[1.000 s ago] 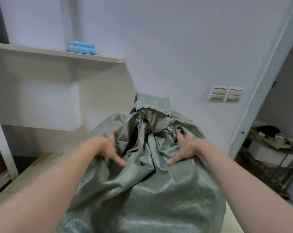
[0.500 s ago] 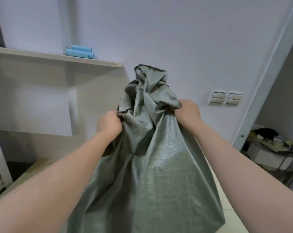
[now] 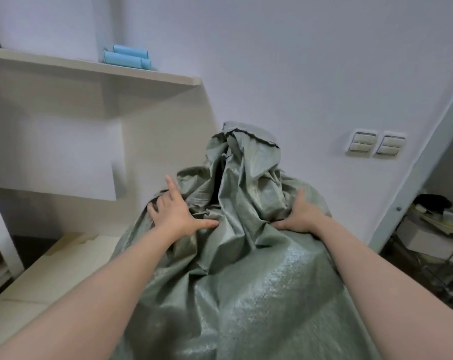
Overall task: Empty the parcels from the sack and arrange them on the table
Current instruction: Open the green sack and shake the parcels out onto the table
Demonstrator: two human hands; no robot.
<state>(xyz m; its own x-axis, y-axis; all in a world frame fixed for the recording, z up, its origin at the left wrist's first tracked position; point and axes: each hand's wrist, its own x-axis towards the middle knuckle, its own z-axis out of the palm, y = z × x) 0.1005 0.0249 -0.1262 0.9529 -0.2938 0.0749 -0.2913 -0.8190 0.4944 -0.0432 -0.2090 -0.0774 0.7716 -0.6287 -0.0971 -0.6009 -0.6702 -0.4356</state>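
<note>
a bulging grey-green woven sack [image 3: 246, 281] stands on the pale table [image 3: 51, 276] and fills the lower middle of the view, close to the person. its neck rises in a crumpled, twisted peak toward the white wall, with a dark hemmed edge at the very top. both bare forearms reach forward to the sack's shoulders, one on each side of the neck. the left hand [image 3: 173, 214] lies released on the fabric with its fingers spread. its forefinger points up, its thumb is stretched rightward across a fold, and the outer fingertips dip into a crease. the right hand [image 3: 300, 216] rests on the opposite shoulder, unclenched. its thumb is laid leftward along the cloth and one finger points up, while its other fingers are hidden behind the hand. the sack's lower body is smooth and shiny, and the cloth between the hands is deeply creased. behind it on the left, a pale shelf [image 3: 90, 68] juts from the wall with light blue rolls [image 3: 126, 58] lying on it. two wall switches [image 3: 376, 145] sit to the right of the sack's peak, beside a pale door frame [image 3: 415, 178]. past the frame stands a wire rack [image 3: 428, 255] holding boxes and clutter too blurred to name.
</note>
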